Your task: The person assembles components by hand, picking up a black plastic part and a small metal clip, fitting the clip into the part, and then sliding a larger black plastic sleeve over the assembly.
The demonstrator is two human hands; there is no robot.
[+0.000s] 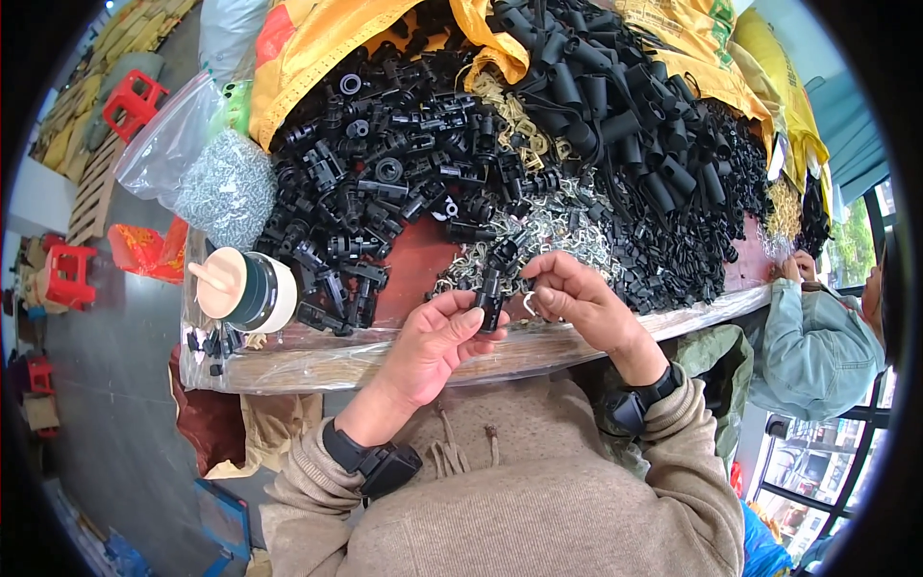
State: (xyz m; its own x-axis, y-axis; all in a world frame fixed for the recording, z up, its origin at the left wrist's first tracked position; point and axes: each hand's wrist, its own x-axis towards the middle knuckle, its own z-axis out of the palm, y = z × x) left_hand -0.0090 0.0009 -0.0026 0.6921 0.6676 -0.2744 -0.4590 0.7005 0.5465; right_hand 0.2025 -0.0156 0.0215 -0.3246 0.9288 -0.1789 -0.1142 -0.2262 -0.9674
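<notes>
My left hand (431, 348) is closed around a black plastic fitting (491, 287), which stands nearly upright above the table's near edge. Just to its right, my right hand (591, 306) pinches a small curved metal piece (530, 304), apart from the fitting; the fingers partly hide it. Beyond both hands lies a heap of small silvery metal hooks (567, 226). A large pile of similar black plastic fittings (385, 173) spreads to the left, some with round ends. Short black tubes (625, 115) are heaped at the far right.
A lidded cup (252, 288) stands at the table's left corner, beside a clear bag of small silvery parts (226, 188). Yellow sacks (327, 48) spill parts at the back. Small black pieces (673, 255) cover the right side. Another person (817, 337) sits at the far right.
</notes>
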